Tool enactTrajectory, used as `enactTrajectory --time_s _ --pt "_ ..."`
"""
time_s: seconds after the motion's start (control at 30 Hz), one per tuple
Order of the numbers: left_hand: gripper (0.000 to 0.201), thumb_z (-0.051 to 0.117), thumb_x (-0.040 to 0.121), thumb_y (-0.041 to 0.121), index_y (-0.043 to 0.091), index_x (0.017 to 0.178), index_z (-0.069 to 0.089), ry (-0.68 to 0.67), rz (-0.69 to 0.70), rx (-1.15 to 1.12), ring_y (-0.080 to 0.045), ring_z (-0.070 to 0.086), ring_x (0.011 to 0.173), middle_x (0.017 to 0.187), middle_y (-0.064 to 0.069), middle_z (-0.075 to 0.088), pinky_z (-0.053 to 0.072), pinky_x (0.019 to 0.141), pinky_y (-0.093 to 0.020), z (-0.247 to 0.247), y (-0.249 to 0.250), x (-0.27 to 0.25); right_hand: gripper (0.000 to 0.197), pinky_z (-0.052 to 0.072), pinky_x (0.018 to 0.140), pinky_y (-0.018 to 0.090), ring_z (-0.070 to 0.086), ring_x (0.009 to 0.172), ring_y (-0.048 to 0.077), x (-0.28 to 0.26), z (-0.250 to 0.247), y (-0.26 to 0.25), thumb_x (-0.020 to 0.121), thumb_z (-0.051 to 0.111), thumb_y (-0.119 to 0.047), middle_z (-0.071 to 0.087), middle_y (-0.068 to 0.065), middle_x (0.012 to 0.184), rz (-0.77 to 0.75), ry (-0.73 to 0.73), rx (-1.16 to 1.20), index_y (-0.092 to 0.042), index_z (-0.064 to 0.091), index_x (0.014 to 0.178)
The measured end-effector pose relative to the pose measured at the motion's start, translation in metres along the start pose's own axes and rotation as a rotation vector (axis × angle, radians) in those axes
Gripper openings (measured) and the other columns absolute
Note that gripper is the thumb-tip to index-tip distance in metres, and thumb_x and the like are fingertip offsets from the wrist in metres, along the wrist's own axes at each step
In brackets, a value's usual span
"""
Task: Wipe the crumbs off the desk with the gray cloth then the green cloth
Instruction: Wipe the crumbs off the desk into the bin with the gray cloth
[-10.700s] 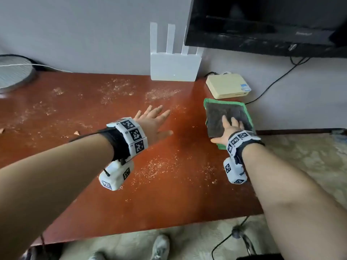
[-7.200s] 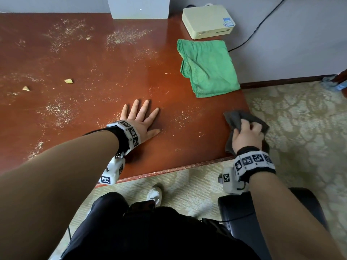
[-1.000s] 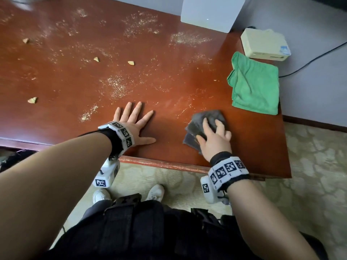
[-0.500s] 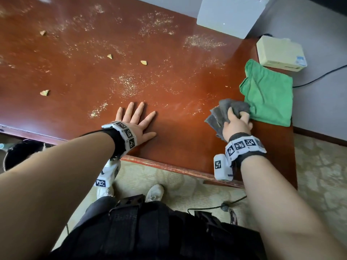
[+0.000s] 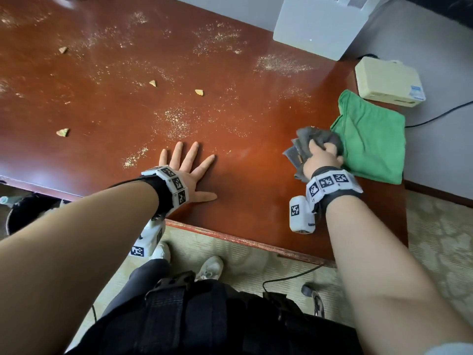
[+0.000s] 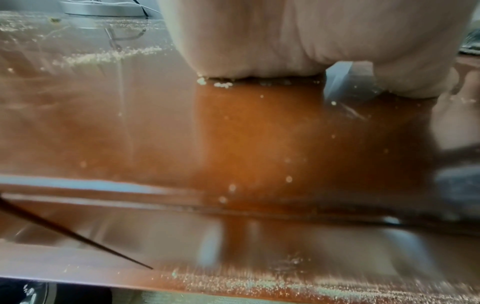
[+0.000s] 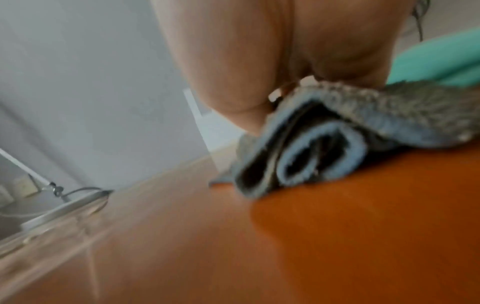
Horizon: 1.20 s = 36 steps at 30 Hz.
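My right hand [image 5: 323, 160] grips the bunched gray cloth [image 5: 304, 142] on the red-brown desk [image 5: 256, 201], right against the left edge of the folded green cloth [image 5: 371, 139]. In the right wrist view the gray cloth [image 7: 337, 144] lies rolled under my palm, with the green cloth [image 7: 446, 61] behind it. My left hand [image 5: 189, 170] lies flat on the desk with its fingers spread, holding nothing. Fine crumbs [image 5: 176, 121] and a few bigger pieces [image 5: 199, 92] are scattered over the desk beyond my left hand. In the left wrist view crumbs [image 6: 109, 56] lie past my palm.
A white box-shaped device [image 5: 320, 26] stands at the back of the desk, with a cream box [image 5: 389, 83] and a cable to its right. The desk's front edge [image 5: 230, 237] runs just behind my wrists. Patterned carpet and my shoes are below.
My right hand has carried the gray cloth from the front middle of the desk to the right, up against the green cloth. My left hand has stayed flat in place.
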<state>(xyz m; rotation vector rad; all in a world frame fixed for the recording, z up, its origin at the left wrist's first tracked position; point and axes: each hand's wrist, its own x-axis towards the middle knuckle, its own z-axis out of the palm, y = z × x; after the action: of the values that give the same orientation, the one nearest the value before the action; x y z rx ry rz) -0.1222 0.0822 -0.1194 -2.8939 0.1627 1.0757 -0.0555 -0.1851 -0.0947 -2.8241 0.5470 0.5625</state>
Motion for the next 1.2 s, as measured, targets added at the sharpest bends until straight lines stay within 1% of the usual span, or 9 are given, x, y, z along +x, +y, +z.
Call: enactTrajectory --time_s 0.23,0.3,0.4,0.53,0.77,0.9,1.03,1.13,1.2 --pt "0.113 0.044 0.062 0.087 0.044 0.137 -0.029 0.006 0.014 0.034 -0.033 -0.028 0.138 0.149 0.0 -0.036 -0.011 0.112 -0.055 -0.01 -0.004 0.013 0.063 0.024 0.108 0.027 0.027 0.125 0.029 -0.045 0.04 -0.045 0.087 0.034 0.001 0.023 0.0 0.149 -0.671 -0.176 -0.064 -0.034 0.039 0.139" --pt "0.12 0.046 0.057 0.089 0.042 0.138 -0.03 0.006 0.023 0.056 -0.034 -0.028 0.138 0.149 -0.001 -0.036 -0.011 0.112 -0.055 -0.014 -0.005 0.018 0.059 0.022 0.106 0.023 0.03 0.125 0.028 -0.033 0.027 -0.045 0.089 0.031 0.002 0.031 0.001 0.146 -0.631 -0.116 0.055 -0.031 0.046 0.136" --pt "0.125 0.045 0.053 0.091 0.04 0.138 -0.03 0.016 0.04 0.084 -0.036 -0.028 0.138 0.149 -0.004 -0.036 -0.01 0.113 -0.055 -0.021 -0.005 0.026 0.054 0.027 0.103 0.024 0.034 0.125 0.029 0.009 -0.006 -0.026 0.091 0.036 -0.002 0.03 0.005 0.143 -0.281 0.121 0.299 -0.029 0.046 0.136" --pt "0.124 0.044 0.054 0.091 0.039 0.139 -0.03 0.021 0.056 0.101 -0.036 -0.028 0.138 0.148 -0.003 -0.037 -0.01 0.112 -0.055 -0.037 -0.001 0.043 0.062 0.024 0.11 0.041 0.022 0.134 0.036 0.038 -0.021 -0.011 0.092 0.045 -0.012 0.011 0.003 0.154 0.063 -0.016 0.01 -0.033 0.024 0.146" --pt "0.125 0.045 0.053 0.091 0.039 0.139 -0.03 -0.01 0.109 0.133 -0.037 -0.028 0.137 0.148 -0.003 -0.037 -0.01 0.112 -0.058 -0.066 0.006 0.071 0.064 0.02 0.11 0.025 0.025 0.129 0.025 0.002 0.01 -0.051 0.088 0.029 0.006 0.025 -0.006 0.151 -0.572 -0.154 0.003 -0.031 0.04 0.14" --pt "0.124 0.045 0.054 0.091 0.038 0.139 -0.03 -0.015 0.136 0.15 -0.036 -0.03 0.137 0.148 -0.004 -0.038 -0.01 0.112 -0.057 -0.077 0.007 0.083 0.062 0.025 0.107 0.027 0.029 0.129 0.027 0.046 -0.024 -0.033 0.088 0.031 0.006 0.029 0.0 0.147 -0.267 0.136 0.247 -0.029 0.042 0.139" --pt "0.124 0.043 0.054 0.091 0.039 0.137 -0.032 -0.019 0.148 0.148 -0.035 -0.033 0.136 0.147 -0.003 -0.039 -0.011 0.112 -0.057 -0.082 0.008 0.094 0.053 0.026 0.108 0.038 0.024 0.13 0.034 0.09 -0.036 -0.02 0.095 0.04 -0.018 0.014 0.0 0.152 0.106 0.03 0.044 -0.034 0.028 0.144" --pt "0.122 0.044 0.056 0.09 0.04 0.138 -0.03 -0.017 0.149 0.133 -0.035 -0.031 0.137 0.148 -0.002 -0.038 -0.012 0.112 -0.057 -0.087 0.009 0.1 0.052 0.031 0.106 0.04 0.029 0.127 0.038 0.083 -0.02 -0.041 0.093 0.046 -0.038 0.02 0.006 0.149 -0.093 0.025 -0.009 -0.029 0.032 0.143" --pt "0.121 0.045 0.057 0.089 0.04 0.14 -0.028 -0.009 0.142 0.112 -0.034 -0.03 0.137 0.149 -0.001 -0.037 -0.012 0.11 -0.058 -0.092 0.01 0.103 0.047 0.034 0.104 0.038 0.037 0.123 0.036 0.065 -0.007 -0.061 0.091 0.052 -0.027 0.027 0.005 0.144 -0.334 0.009 0.011 -0.028 0.041 0.136"
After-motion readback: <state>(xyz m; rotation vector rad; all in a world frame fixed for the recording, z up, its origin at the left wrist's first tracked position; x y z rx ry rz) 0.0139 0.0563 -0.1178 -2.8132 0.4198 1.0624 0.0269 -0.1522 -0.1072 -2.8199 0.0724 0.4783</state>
